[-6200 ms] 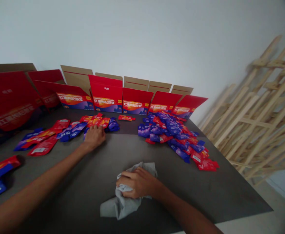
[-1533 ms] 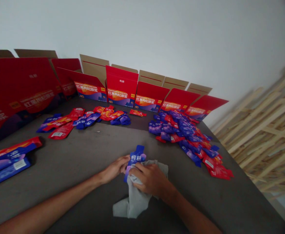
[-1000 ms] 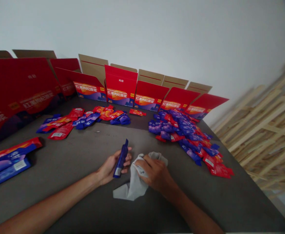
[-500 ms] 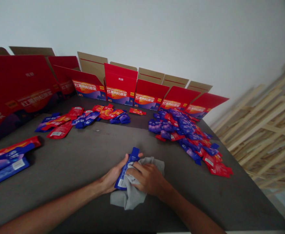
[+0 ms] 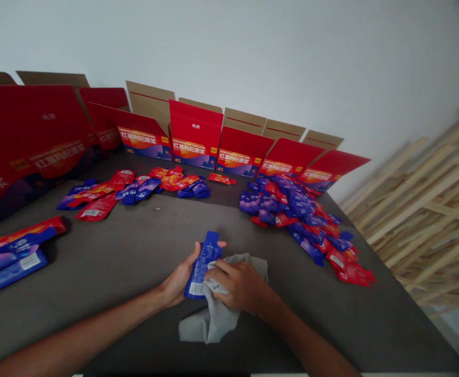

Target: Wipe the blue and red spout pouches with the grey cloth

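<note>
A blue sachet (image 5: 204, 267) with white print and a barcode lies in my left hand (image 5: 180, 280), whose thumb runs along its left edge while fingertips show past its right edge. My right hand (image 5: 239, 283) is closed around a crumpled grey cloth (image 5: 213, 319), right against the sachet's right side. Part of the cloth hangs below toward the table and another fold sticks out to the right. Both hands are over the dark grey table, close to its front edge.
A heap of blue and red sachets (image 5: 300, 209) covers the right. Smaller groups of sachets (image 5: 96, 199) lie at the back left, with more sachets (image 5: 17, 254) at the left edge. Open red cartons (image 5: 196, 141) line the wall. Wooden slats (image 5: 429, 225) stand beyond the table's right edge.
My right hand and the cloth have shifted slightly right, uncovering more of the sachet's printed face. The sachet has moved up a little in the view.
</note>
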### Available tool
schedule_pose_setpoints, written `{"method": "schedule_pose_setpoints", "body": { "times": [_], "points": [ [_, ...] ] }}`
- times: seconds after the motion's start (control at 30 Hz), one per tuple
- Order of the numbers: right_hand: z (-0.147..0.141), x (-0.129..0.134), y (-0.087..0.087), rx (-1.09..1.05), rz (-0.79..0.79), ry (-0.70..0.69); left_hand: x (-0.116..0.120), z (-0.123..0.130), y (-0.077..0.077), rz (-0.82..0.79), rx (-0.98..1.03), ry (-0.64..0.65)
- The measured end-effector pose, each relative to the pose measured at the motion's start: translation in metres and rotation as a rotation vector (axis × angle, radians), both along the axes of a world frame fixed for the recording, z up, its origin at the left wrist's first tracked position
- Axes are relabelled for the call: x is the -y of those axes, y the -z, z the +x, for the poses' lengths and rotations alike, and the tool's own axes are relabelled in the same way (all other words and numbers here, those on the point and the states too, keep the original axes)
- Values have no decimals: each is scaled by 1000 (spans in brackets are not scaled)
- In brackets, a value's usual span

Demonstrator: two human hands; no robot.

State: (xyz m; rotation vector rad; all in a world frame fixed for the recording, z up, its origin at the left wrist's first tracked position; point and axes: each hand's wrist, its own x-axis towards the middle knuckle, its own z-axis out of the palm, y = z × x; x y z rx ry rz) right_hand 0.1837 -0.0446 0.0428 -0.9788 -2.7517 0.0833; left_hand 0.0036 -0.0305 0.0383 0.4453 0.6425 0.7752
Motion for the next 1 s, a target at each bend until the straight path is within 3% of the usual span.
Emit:
{"method": "schedule_pose_setpoints", "body": {
  "times": [0.13, 0.4, 0.5, 0.67, 0.77, 0.87, 1.0],
  "points": [
    [-1, 2, -1, 34, -10, -37, -3, -3, 1, 6, -28, 11],
    [4, -8, 5, -190, 121, 315, -1, 1, 0, -39, -120, 45],
    [4, -8, 4, -170, 100, 262, -1, 1, 0, -33, -100, 46],
    [1, -1, -1, -3, 10, -8, -3, -3, 3, -11, 17, 85],
    [-1, 4, -2, 53, -4, -94, -4, -4, 6, -4, 18, 98],
    [-1, 4, -1, 58, 4, -82, -4, -4, 8, 6, 20, 92],
    [0, -1, 3, -18, 64, 51, -3, -2, 9, 32, 46, 122]
  ]
}}
